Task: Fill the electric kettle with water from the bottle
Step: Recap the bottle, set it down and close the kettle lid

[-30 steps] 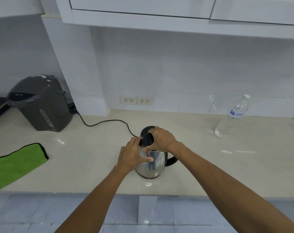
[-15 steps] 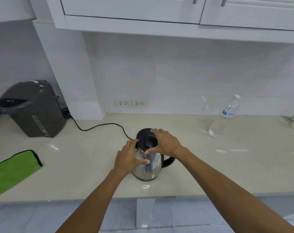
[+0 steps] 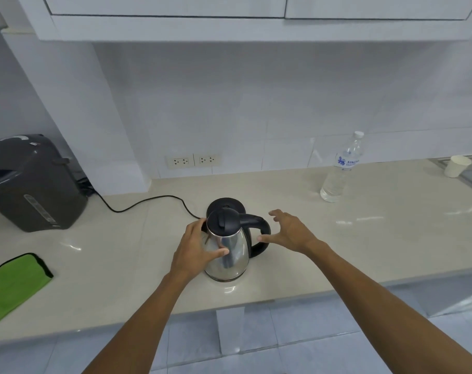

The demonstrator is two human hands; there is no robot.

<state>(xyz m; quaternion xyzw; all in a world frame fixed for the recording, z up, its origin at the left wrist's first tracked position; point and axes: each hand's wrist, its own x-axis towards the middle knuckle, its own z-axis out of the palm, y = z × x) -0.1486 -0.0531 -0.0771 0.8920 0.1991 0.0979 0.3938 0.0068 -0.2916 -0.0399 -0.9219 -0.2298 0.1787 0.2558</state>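
A steel electric kettle with a black lid and black handle stands on the cream counter, just in front of its round black base. The lid is down. My left hand wraps the kettle's left side, thumb across the front. My right hand hovers to the right of the handle with fingers spread, its thumb tip close to the handle; it holds nothing. A clear plastic water bottle with a white cap stands upright at the back right, well away from both hands.
A dark grey hot-water dispenser sits at the far left, and a black cord runs from behind it to the kettle base. A green cloth lies at the front left. A white paper cup stands far right. Wall sockets are behind.
My right hand has come off the kettle's lid and moved right, opening beside the handle. The lid now shows shut. My left hand stays on the kettle body. The view shifted slightly.
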